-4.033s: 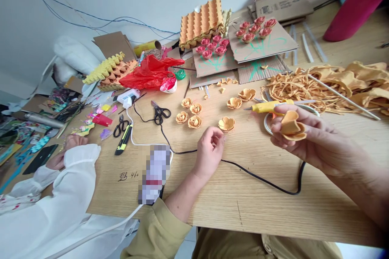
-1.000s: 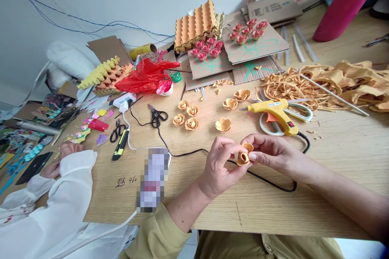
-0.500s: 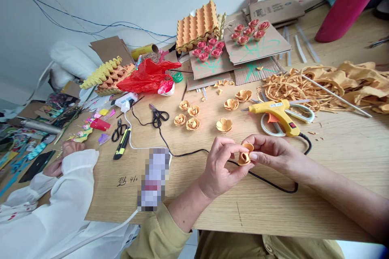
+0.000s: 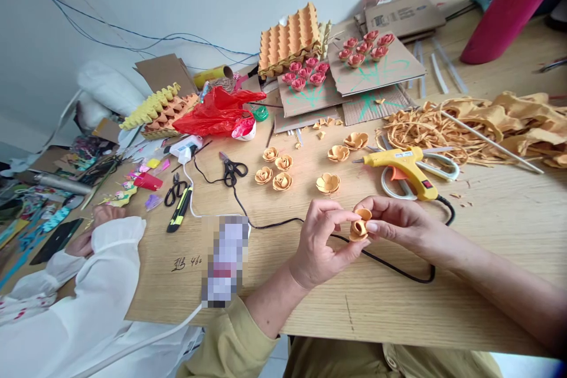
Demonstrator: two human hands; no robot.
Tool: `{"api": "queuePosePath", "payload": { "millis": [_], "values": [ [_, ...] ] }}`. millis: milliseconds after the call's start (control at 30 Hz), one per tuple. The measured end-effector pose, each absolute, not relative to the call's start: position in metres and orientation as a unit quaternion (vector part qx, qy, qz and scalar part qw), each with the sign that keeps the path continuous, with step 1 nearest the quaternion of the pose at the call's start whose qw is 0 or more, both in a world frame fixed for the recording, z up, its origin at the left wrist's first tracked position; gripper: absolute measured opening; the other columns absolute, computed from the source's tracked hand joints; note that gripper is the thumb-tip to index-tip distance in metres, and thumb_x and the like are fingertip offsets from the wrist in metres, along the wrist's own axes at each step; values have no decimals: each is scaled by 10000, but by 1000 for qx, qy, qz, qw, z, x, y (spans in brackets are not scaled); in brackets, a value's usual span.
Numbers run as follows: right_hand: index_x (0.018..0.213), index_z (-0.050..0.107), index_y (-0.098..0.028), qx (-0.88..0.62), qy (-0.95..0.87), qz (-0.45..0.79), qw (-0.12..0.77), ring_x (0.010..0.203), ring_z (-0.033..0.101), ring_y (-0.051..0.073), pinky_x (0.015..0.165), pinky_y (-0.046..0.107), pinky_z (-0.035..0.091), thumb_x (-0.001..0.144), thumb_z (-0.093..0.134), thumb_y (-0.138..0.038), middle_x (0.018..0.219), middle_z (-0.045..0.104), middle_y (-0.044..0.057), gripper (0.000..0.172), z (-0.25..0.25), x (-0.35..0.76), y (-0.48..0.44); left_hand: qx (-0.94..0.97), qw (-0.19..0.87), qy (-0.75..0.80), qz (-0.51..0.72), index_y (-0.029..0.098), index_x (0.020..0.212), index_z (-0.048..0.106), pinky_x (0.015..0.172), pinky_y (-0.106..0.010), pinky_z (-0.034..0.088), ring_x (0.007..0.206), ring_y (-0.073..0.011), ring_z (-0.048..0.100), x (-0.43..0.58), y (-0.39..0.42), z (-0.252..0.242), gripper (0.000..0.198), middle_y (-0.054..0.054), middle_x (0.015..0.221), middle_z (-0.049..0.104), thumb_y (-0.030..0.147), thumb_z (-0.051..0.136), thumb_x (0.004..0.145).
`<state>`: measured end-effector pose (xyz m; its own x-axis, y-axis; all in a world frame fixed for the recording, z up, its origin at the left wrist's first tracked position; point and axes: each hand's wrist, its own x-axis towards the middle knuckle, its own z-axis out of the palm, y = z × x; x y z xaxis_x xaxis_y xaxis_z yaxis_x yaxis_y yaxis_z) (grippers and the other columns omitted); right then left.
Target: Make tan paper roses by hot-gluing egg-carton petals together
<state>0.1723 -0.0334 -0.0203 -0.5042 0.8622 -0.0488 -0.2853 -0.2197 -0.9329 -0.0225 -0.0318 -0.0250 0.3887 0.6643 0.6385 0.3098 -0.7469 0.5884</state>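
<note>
A small rolled orange paper flower [image 4: 358, 225] is pinched between both my hands above the wooden table [image 4: 398, 301]. My left hand [image 4: 321, 243] curls its fingers round the flower from the left. My right hand [image 4: 398, 221] presses on it from the right with thumb and fingertips. A yellow glue gun [image 4: 401, 163] lies on the table just beyond my right hand, its black cord [image 4: 390, 269] running under my hands. Several finished orange flowers [image 4: 283, 172] sit on the table further back.
White-handled scissors [image 4: 436, 172] lie under the glue gun. Orange paper strips [image 4: 465, 124] pile at the right. Cardboard sheets with red flowers [image 4: 354, 56], an egg tray [image 4: 290, 38] and a red bag [image 4: 215, 112] stand behind. Another person's white sleeve [image 4: 101, 271] is at the left.
Four seconds ago my right hand held a larger orange piece beside the glue gun and my left hand was free; now both hands hold the small flower. In the last second nothing has visibly moved.
</note>
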Motion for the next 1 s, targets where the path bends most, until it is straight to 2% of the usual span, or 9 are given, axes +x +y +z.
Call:
{"api": "queuePosePath", "payload": {
  "millis": [233,633,800,1000],
  "values": [
    [914,675,-196,-292,-470,730,401,747,603,110,721,247,481,852,764,-363,819,688,-5,200,-25,171,-35,820,182,298,453,202,1081,610,669,-250,564,867,-151,579,-23,-33,-26,259,-51,977,563,280,721,861],
    [905,686,-193,-323,-497,710,382,717,574,133,689,277,495,838,748,-457,792,632,5,279,-23,172,-35,834,139,313,432,222,1081,649,796,-334,587,917,-185,628,-26,-32,-28,258,-64,1011,616,319,728,856],
    [939,673,-202,-307,-493,716,387,733,592,126,707,266,496,868,734,-404,809,656,1,222,-24,173,-35,833,137,302,443,221,1138,622,812,-349,587,917,-185,628,-27,-32,-27,313,-71,1037,633,335,721,864],
    [938,672,-205,-304,-495,712,394,758,603,133,728,275,499,874,732,-383,838,671,7,199,-28,173,-34,836,110,303,443,206,1088,635,820,-348,582,933,-190,633,-27,-29,-27,297,-69,1027,638,337,743,844]
  ]
}}
